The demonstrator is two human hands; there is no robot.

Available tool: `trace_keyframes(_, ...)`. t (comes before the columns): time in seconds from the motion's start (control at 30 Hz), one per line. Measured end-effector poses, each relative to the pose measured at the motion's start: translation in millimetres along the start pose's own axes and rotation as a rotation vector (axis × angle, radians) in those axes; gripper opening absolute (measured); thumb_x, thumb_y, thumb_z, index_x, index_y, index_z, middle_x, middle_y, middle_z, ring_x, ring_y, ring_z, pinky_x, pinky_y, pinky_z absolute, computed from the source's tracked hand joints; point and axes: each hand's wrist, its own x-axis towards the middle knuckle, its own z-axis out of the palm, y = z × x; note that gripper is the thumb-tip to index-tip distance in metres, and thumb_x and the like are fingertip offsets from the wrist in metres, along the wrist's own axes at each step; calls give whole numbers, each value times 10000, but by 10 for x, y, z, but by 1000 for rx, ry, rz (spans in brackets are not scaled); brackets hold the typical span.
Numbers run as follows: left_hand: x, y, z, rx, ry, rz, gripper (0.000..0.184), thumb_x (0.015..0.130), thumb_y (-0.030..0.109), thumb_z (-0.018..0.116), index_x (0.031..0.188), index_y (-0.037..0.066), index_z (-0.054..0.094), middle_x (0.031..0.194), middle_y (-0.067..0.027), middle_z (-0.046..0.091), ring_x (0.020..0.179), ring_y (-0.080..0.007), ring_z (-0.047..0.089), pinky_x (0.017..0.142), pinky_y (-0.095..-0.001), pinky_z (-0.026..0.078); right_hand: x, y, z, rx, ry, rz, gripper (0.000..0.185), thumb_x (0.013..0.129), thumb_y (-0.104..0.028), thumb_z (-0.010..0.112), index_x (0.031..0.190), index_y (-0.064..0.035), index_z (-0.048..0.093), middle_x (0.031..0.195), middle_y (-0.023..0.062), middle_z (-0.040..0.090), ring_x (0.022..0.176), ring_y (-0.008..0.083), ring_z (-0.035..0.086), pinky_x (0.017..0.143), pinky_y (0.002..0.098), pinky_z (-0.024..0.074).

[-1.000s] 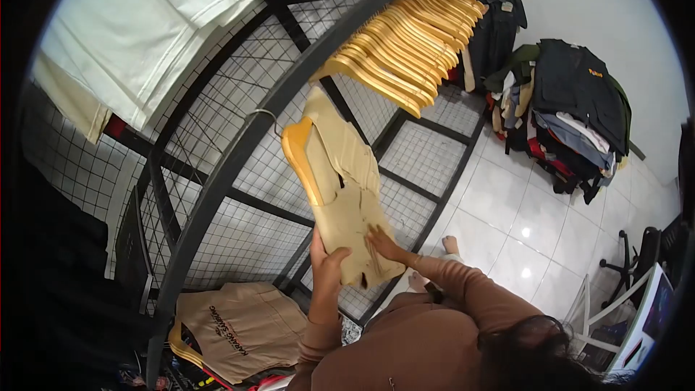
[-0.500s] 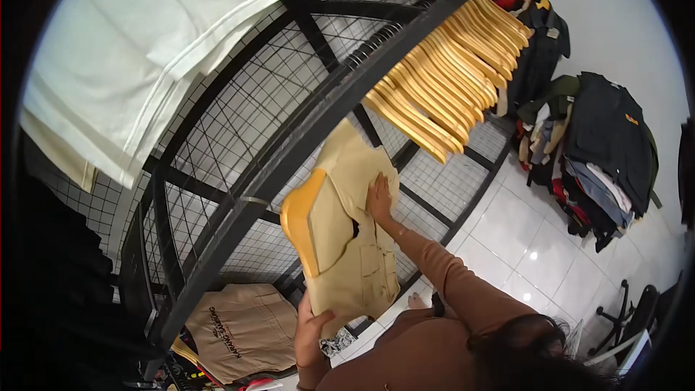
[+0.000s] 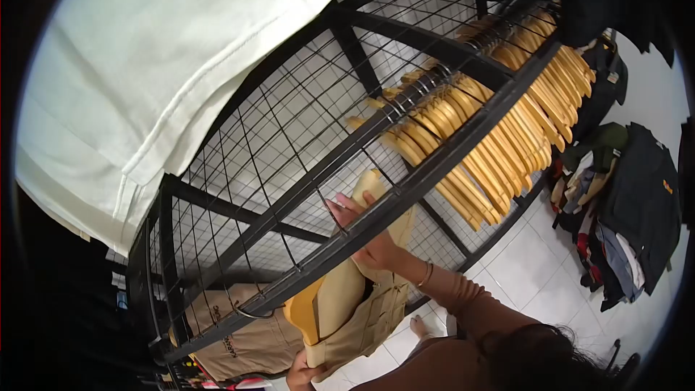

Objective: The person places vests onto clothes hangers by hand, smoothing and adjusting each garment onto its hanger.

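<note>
And here's the beige garment [image 3: 387, 311], lower centre of the frame, wooden hanger [image 3: 304, 315] inside it, just below the black rack bar [image 3: 434, 159]! Left hand [image 3: 304, 373], bottom of the frame, grips the cloth's near end. Right hand [image 3: 378, 250], mid-frame, reaches behind the bar by the garment's upper end, fingers partly hidden; can't tell whether they're closed on it. Upper right, a packed hanger row [image 3: 470, 152]!

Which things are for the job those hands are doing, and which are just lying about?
For the job:
tan garment in the left hand
its wooden hanger
black rack

Probably just there:
white cloth
brown garment with lettering
clothes pile
</note>
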Motion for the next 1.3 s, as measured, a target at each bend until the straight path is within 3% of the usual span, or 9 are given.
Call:
trace_keyframes(0.13, 78, 440, 483, 127, 113, 97, 534, 701, -10, 653, 1205, -23, 476, 1080, -59, 589, 991, -151, 556, 852, -283, 440, 169, 427, -106, -589, -31, 34, 335, 866, -237, 507, 1155, -78, 565, 1170, 79, 550, 1177, 281, 463, 1025, 440, 250)
trace_keyframes(0.27, 74, 477, 557, 52, 83, 129, 493, 724, 9, 667, 1185, -17, 493, 1051, -50, 595, 959, -136, 567, 814, -278, 459, 341, 454, -182, -434, 89, 203, 221, 851, -210, 519, 1012, -75, 586, 1053, 68, 590, 1061, 268, 526, 923, 437, 336)
trace_keyframes(0.4, 173, 607, 757, 250, 253, 190, 336, 724, -84, 638, 1046, -9, 576, 920, -23, 625, 800, -106, 590, 716, -253, 487, 527, -116, -205, -249, -100, -255, 132, 828, -172, 533, 874, -50, 548, 947, 78, 590, 928, 274, 545, 819, 430, 375)
trace_keyframes(0.5, 188, 586, 746, 342, 287, 163, 277, 755, -52, 640, 1023, -2, 592, 894, 0, 620, 795, -91, 575, 708, -236, 473, 402, 118, -96, -128, -614, 159, 115, 797, -152, 557, 794, -39, 538, 835, 95, 573, 819, 279, 546, 770, 408, 387)
trace_keyframes(0.57, 191, 656, 831, 361, 309, 133, 263, 758, -33, 647, 1014, -1, 598, 880, 12, 617, 788, -85, 568, 705, -229, 466, 576, 328, -184, -245, -207, -210, 108, 780, -132, 581, 779, -31, 543, 773, 106, 554, 741, 269, 526, 744, 398, 393)
trace_keyframes(0.77, 172, 780, 998, 784, 535, 310, 262, 748, 58, 685, 994, 10, 609, 816, -39, 631, 726, -114, 575, 631, -256, 461, 721, 358, -400, -420, -390, -252, 172, 779, -188, 617, 853, -40, 569, 805, 118, 575, 773, 286, 548, 799, 437, 399)
trace_keyframes(0.87, 177, 980, 1351, 1039, 880, 645, 276, 766, 155, 673, 1006, 37, 607, 728, -169, 607, 611, -272, 595, 545, -314, 447, 747, -361, -301, -233, -421, -179, 196, 775, -218, 637, 879, -56, 597, 811, 105, 597, 790, 292, 564, 794, 426, 412)
trace_keyframes(1.0, 206, 874, 1315, 1114, 994, 475, 287, 763, 272, 680, 926, 44, 621, 677, -163, 606, 558, -325, 565, 512, -344, 435, 469, -519, -183, -68, -654, -167, 276, 767, -222, 665, 928, -10, 594, 806, 119, 595, 758, 309, 559, 736, 380, 442)
trace_keyframes(1.3, -16, 1118, 1292, 1136, 848, 672, 240, 738, 242, 706, 831, 37, 624, 538, -101, 542, 414, -184, 487, 441, -286, 369, 539, -1128, -511, -236, -755, -31, 369, 767, -217, 685, 1075, -37, 590, 1029, 144, 615, 867, 269, 605, 827, 354, 474)
